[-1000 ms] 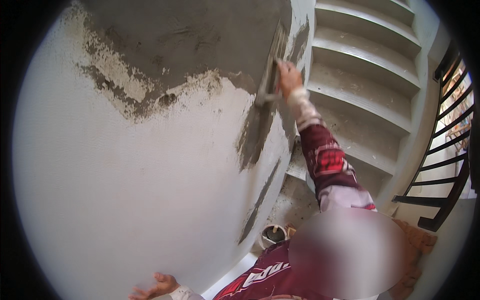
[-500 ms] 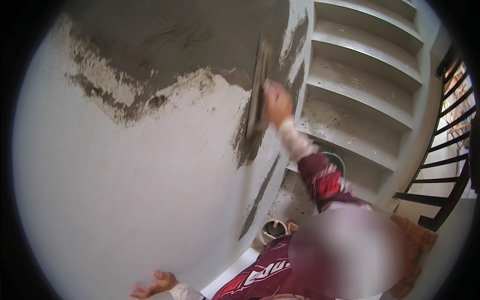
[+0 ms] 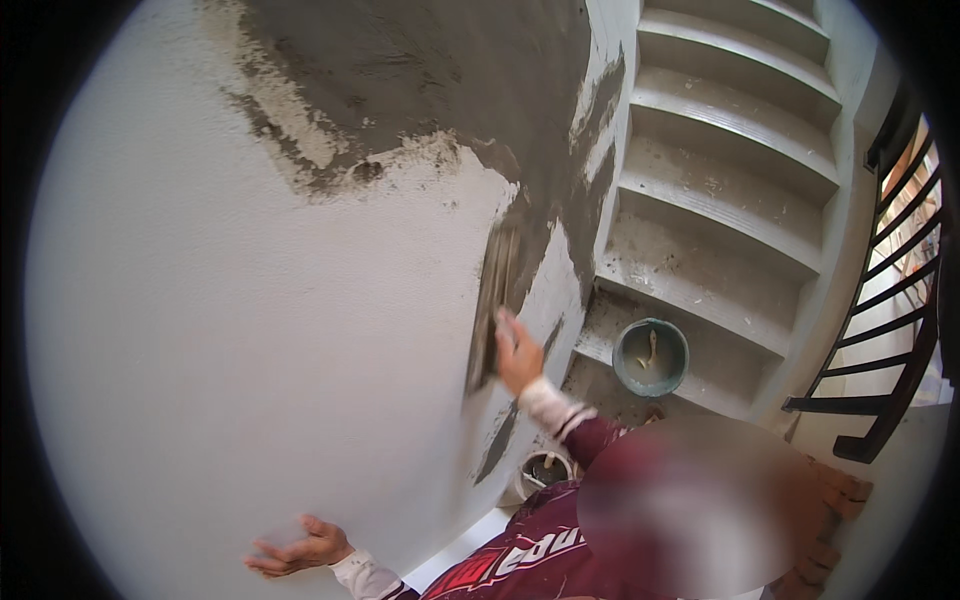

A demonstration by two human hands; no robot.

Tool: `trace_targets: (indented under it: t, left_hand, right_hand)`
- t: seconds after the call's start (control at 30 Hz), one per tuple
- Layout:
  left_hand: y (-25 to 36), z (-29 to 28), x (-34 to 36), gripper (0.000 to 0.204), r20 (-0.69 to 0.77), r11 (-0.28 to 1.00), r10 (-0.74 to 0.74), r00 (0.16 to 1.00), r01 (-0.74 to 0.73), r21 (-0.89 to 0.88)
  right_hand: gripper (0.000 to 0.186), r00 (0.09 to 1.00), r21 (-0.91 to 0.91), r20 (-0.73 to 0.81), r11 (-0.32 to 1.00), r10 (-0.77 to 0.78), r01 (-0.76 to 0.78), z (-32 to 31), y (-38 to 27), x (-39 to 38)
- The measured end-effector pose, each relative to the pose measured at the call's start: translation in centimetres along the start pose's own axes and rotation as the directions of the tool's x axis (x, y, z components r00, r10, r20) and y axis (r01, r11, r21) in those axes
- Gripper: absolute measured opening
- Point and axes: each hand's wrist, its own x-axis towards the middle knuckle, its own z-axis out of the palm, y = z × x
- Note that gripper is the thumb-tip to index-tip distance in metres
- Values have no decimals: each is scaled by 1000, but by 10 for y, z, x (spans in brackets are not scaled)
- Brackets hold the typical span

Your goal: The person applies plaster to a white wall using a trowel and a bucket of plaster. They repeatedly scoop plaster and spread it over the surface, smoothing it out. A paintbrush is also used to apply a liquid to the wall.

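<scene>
Center of the frame, slightly low: right hand point(image 3: 520, 358) closed around the grip side of a long flat trowel point(image 3: 487, 310). Fingers wrapped, no visible gap; handle itself mostly hidden by the hand. Trowel blurred, long axis running near-vertical with top end leaning right, lying close along the white wall point(image 3: 250, 300); cannot tell if the full blade touches. Its upper end is at the lower tip of the gray coating point(image 3: 480, 80), which fills the top center and runs down in a ragged-edged tongue. Rough, crumbly-looking border on the coating's lower left side. Separate thin gray streak point(image 3: 497, 445) below and right of the trowel.

Lower left of the frame: left hand point(image 3: 300, 548), fingers spread and loosely bent, nothing visible held; beside the wall, contact unclear.

Right half: pale staircase point(image 3: 715, 185) climbing to the top edge, specks on the treads. Green-gray bucket point(image 3: 625, 383) right of center, on the lower steps, with a light-colored object point(image 3: 653, 346) inside, kind unclear. Whitish bucket point(image 3: 521, 487) at lower center, dark contents, light stick-like piece in it, partly behind the maroon shirt point(image 3: 530, 555). Dark railing point(image 3: 872, 405) at far right. Reddish-brown blocks point(image 3: 828, 560) at lower right, next to a blurred-out oval.
</scene>
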Motion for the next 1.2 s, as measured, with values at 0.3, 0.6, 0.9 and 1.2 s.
trace_targets:
  t: [0.3, 0.6, 0.9, 1.2]
  left_hand:
    - [-4, -4, 3, 70, -51, 1000, 0, 999, -1, -14]
    - [-17, -8, -7, 61, -181, 922, -33, 983, -40, -386]
    - [138, -54, -83, 48, 325, 1, 318, 891, 342, -940]
    - [431, -85, -190, 29, 426, 120, 905, -4, 962, -247]
  right_hand:
    - [39, 992, 58, -112, 997, 62, -55, -29, -75, 126]
    - [47, 846, 126, -244, 881, 474, -457, -19, 135, -137]
    - [33, 554, 535, 21, 459, 832, -710, -315, 241, -111]
    - [46, 418, 139, -320, 478, 850, -867, -444, 351, -260]
